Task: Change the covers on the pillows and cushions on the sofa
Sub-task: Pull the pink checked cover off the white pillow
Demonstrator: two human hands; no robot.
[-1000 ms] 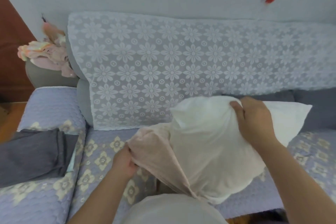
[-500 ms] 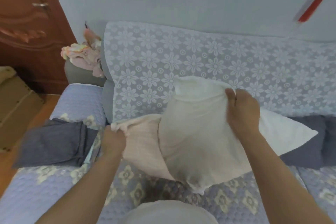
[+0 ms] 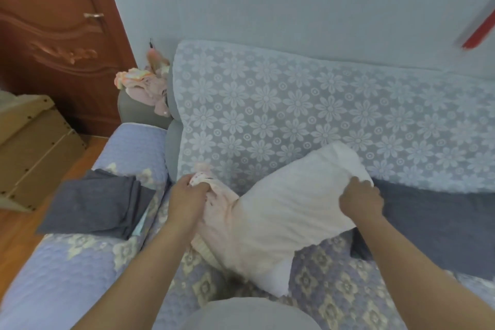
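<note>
Centre frame on sofa (image 3: 80, 270): white pillow (image 3: 289, 209); left hand (image 3: 187, 198) grips bunched pink cover (image 3: 214, 217) at its left end; right hand (image 3: 361, 199) pinches pillow's upper right edge; folded grey covers (image 3: 96, 206) lower left.

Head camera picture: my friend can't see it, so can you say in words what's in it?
Two bare hands work on a white pillow lying on a sofa seat: the left hand grips a bunched pink cover at one end, and the right hand grips the other end. Folded grey cloth lies on the seat to the left, and white flowered lace drapes the sofa back.
</note>
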